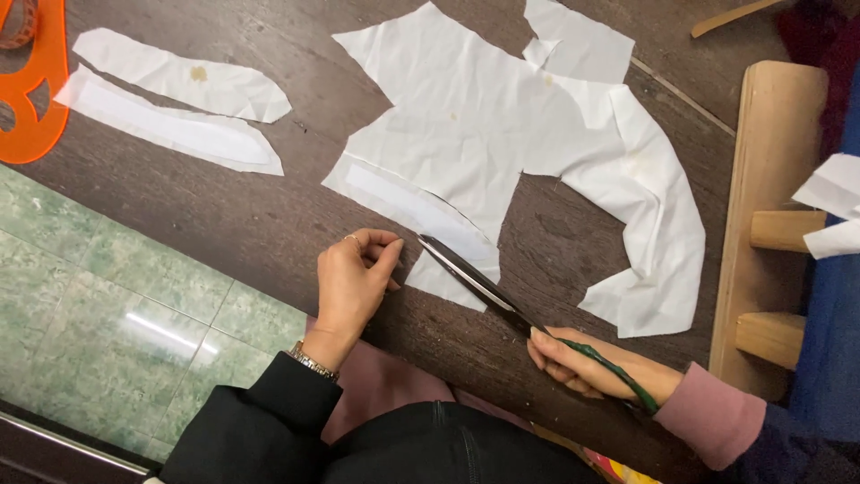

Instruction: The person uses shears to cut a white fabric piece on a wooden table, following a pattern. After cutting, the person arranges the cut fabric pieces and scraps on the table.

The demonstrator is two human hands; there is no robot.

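A large, creased white cloth piece [475, 125], cut to an irregular outline, lies on the dark wooden table [269, 224]. My right hand [582, 363], in a pink cuff, grips the green handles of long scissors [475, 282]. The blades lie nearly closed, their tip at the cloth's lower left edge. My left hand [354, 278], with a ring, a bracelet and a black sleeve, rests on the table just left of that tip. Its fingers are curled, the thumb points toward the cloth edge, and nothing is in it.
Two narrow white cloth strips [175, 108] lie at the upper left beside an orange plastic curve template [40, 99]. A wooden frame [770, 224] with pegs stands at the right, with white scraps [833, 211] on it. Green floor tiles [107, 305] show below the table's edge.
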